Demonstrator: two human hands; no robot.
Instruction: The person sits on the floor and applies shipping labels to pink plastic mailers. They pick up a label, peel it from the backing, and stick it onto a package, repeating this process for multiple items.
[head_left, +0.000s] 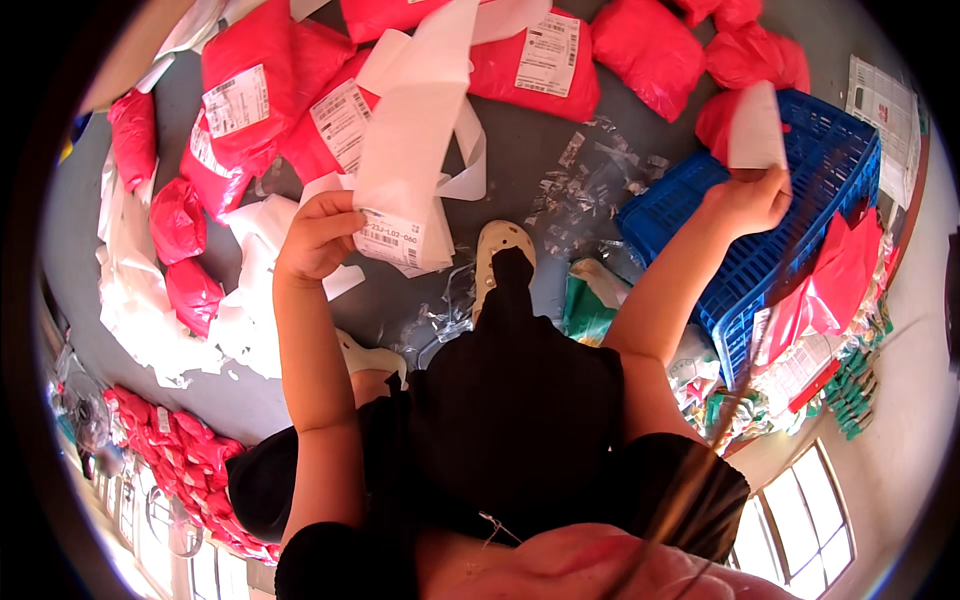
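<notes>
In the head view my left hand (321, 232) pinches the edge of a long white label strip (409, 142), whose lower end bears printed labels. The strip runs upward over pink plastic parcels. My right hand (750, 201), at the right above a blue plastic crate (810, 180), grips a white paper piece (757, 127) that stands up from the fingers. Behind that paper lies a pink parcel (712, 124). A labelled pink parcel (487, 75) lies beyond the strip, and another labelled pink parcel (281, 112) is up and left of my left hand.
White paper strips (255, 300) lie heaped on the floor at left, beside small pink parcels (178, 221). Clear plastic scraps (577, 180) litter the floor near my shoe (491, 266). A green bag (589, 300) lies by the crate. A pile of pink parcels (187, 465) is at lower left.
</notes>
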